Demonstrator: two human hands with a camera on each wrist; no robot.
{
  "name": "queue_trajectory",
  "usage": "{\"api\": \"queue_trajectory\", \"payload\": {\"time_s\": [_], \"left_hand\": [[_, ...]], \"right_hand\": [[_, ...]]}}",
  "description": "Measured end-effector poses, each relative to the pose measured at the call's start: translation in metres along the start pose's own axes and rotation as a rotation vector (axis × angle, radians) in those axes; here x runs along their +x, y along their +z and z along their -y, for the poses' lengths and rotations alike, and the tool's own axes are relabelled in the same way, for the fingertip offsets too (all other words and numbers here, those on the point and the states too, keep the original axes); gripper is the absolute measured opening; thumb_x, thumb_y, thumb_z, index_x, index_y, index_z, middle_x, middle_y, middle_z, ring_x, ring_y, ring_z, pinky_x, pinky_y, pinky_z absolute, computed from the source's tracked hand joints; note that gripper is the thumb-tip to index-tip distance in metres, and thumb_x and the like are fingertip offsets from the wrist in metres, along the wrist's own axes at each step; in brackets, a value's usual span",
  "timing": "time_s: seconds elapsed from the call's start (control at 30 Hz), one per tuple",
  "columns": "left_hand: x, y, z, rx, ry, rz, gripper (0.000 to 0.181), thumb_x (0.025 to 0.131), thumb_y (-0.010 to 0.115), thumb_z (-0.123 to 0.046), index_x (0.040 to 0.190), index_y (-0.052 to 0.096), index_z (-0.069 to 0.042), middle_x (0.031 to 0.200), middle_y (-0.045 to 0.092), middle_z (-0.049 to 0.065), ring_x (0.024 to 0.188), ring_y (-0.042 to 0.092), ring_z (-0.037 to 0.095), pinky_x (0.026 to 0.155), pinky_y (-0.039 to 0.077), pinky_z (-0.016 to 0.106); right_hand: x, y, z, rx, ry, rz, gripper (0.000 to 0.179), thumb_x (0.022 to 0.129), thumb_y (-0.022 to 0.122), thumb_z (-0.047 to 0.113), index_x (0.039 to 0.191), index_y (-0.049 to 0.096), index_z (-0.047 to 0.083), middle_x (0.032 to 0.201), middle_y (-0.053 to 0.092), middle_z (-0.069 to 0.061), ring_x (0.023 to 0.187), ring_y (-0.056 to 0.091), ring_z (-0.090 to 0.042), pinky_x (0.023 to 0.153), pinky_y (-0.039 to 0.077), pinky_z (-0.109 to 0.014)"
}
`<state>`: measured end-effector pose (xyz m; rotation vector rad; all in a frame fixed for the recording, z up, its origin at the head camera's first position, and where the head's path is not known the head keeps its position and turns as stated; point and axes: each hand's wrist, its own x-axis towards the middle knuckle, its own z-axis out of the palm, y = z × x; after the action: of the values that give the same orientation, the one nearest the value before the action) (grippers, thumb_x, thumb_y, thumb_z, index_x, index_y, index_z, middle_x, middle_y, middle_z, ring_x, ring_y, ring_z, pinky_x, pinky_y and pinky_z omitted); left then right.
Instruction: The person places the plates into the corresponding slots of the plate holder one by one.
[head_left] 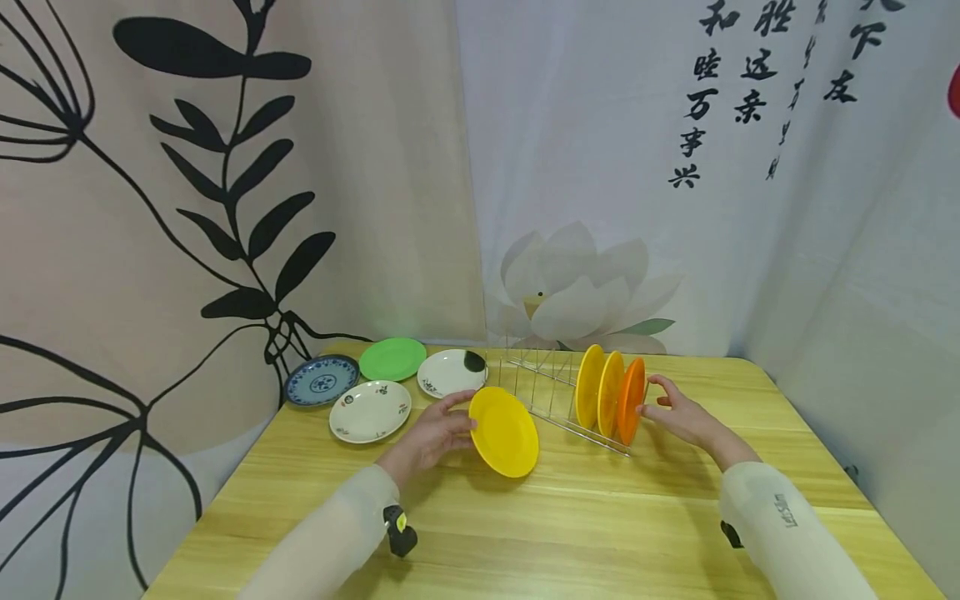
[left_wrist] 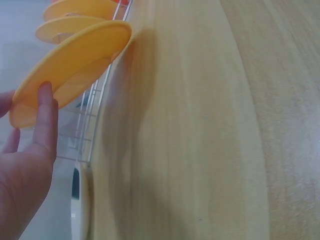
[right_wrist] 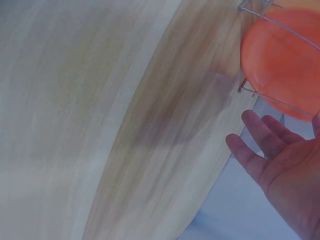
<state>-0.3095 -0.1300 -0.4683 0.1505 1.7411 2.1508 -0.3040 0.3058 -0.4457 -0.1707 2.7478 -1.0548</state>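
My left hand (head_left: 437,435) pinches a yellow plate (head_left: 504,432) by its left edge, thumb on one side and fingers on the other. That plate is tilted and held above the table, in front of the wire dish rack (head_left: 555,400). Two more yellow plates (head_left: 589,386) and an orange plate (head_left: 631,402) stand on edge in the rack's right end. My right hand (head_left: 684,417) is beside the orange plate, its fingertips at the rack's end. In the right wrist view several of its fingers (right_wrist: 267,137) are spread; the rest are cut off by the frame edge.
Left of the rack, a white plate with a dark patch (head_left: 446,375), a green plate (head_left: 392,360), a blue patterned plate (head_left: 322,381) and a white floral plate (head_left: 371,412) lie on the wooden table (head_left: 570,533). Printed curtains (head_left: 390,167) hang behind.
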Motion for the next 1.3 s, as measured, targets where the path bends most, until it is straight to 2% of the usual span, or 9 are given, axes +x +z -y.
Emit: {"api": "queue_trajectory", "payload": {"time_s": [0.13, 0.53, 0.73, 1.03, 1.3], "left_hand": [[0.000, 0.000, -0.005, -0.020, 0.017, -0.029, 0.062, 0.088, 0.061, 0.007, 0.146, 0.043, -0.006, 0.132, 0.057, 0.025, 0.099, 0.067, 0.028, 0.087, 0.056, 0.051], [0.001, 0.003, -0.031, -0.020, 0.075, -0.110, 0.056, 0.089, 0.062, 0.007, 0.141, 0.049, -0.011, 0.125, 0.061, 0.018, 0.099, 0.066, 0.025, 0.087, 0.058, 0.043], [0.005, 0.007, -0.044, -0.071, 0.119, -0.117, 0.055, 0.089, 0.061, 0.009, 0.139, 0.051, -0.010, 0.124, 0.062, 0.018, 0.097, 0.067, 0.025, 0.085, 0.058, 0.042], [0.016, 0.019, -0.060, -0.112, 0.159, -0.136, 0.055, 0.089, 0.062, 0.009, 0.139, 0.051, -0.011, 0.125, 0.062, 0.017, 0.097, 0.068, 0.026, 0.081, 0.059, 0.039], [0.035, 0.038, -0.074, -0.114, 0.184, -0.141, 0.053, 0.089, 0.063, 0.007, 0.137, 0.052, -0.012, 0.121, 0.063, 0.016, 0.091, 0.067, 0.023, 0.081, 0.059, 0.037]], "right_hand": [[0.001, 0.000, 0.000, 0.002, -0.004, 0.001, 0.083, 0.097, 0.052, 0.051, 0.156, 0.012, 0.009, 0.147, 0.031, -0.040, 0.128, 0.039, -0.058, 0.099, 0.037, -0.071], [0.003, 0.001, 0.000, -0.004, -0.008, -0.003, 0.082, 0.097, 0.052, 0.051, 0.155, 0.013, 0.010, 0.146, 0.032, -0.040, 0.127, 0.040, -0.058, 0.098, 0.038, -0.070], [0.002, 0.001, 0.000, -0.004, -0.006, -0.003, 0.083, 0.097, 0.052, 0.051, 0.156, 0.012, 0.009, 0.146, 0.032, -0.040, 0.128, 0.039, -0.058, 0.099, 0.037, -0.070], [0.000, 0.001, 0.000, -0.001, -0.010, 0.000, 0.082, 0.098, 0.052, 0.050, 0.156, 0.012, 0.009, 0.146, 0.031, -0.041, 0.128, 0.038, -0.059, 0.099, 0.037, -0.070], [-0.001, 0.000, 0.000, 0.011, -0.013, 0.000, 0.081, 0.098, 0.052, 0.050, 0.155, 0.012, 0.009, 0.146, 0.030, -0.041, 0.128, 0.037, -0.060, 0.099, 0.037, -0.071]]}}
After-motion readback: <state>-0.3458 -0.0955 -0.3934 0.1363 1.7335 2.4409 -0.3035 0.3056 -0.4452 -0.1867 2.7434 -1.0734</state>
